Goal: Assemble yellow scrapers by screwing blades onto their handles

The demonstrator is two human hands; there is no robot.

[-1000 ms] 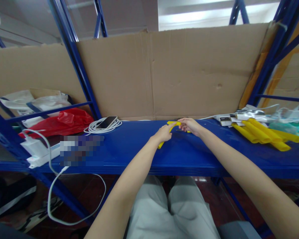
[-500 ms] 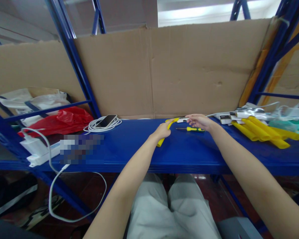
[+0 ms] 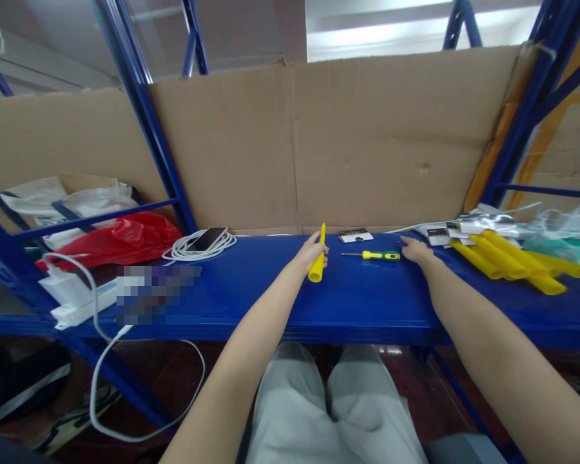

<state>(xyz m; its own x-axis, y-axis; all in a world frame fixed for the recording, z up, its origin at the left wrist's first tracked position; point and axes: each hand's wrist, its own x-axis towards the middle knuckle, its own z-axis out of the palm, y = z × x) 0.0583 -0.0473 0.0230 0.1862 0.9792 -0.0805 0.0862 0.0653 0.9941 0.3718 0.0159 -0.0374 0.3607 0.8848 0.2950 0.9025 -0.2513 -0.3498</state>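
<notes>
My left hand (image 3: 310,252) is closed around a yellow tube (image 3: 316,267), which tilts with its wide open end toward me and its narrow end up. Right of the tube, a screwdriver (image 3: 381,256) with a yellow and green handle lies flat, its shaft pointing left. Behind the screwdriver rests a small flat box (image 3: 356,236), white with a dark strip. My right hand (image 3: 417,250) is low over the blue shelf, just past the screwdriver's handle end. One finger stretches left; the others are partly hidden, and nothing shows in its grasp.
Several yellow tubes (image 3: 507,254) and small boxes (image 3: 437,236) are piled on the right. To the left are a phone (image 3: 209,239) on a coiled white cable, a red bag (image 3: 125,238) and a power strip (image 3: 80,310). Cardboard (image 3: 367,142) walls the back of the blue shelf (image 3: 251,290).
My right hand has moved right, away from the small box, which now lies alone on the shelf. The tube in my left hand has turned more upright.
</notes>
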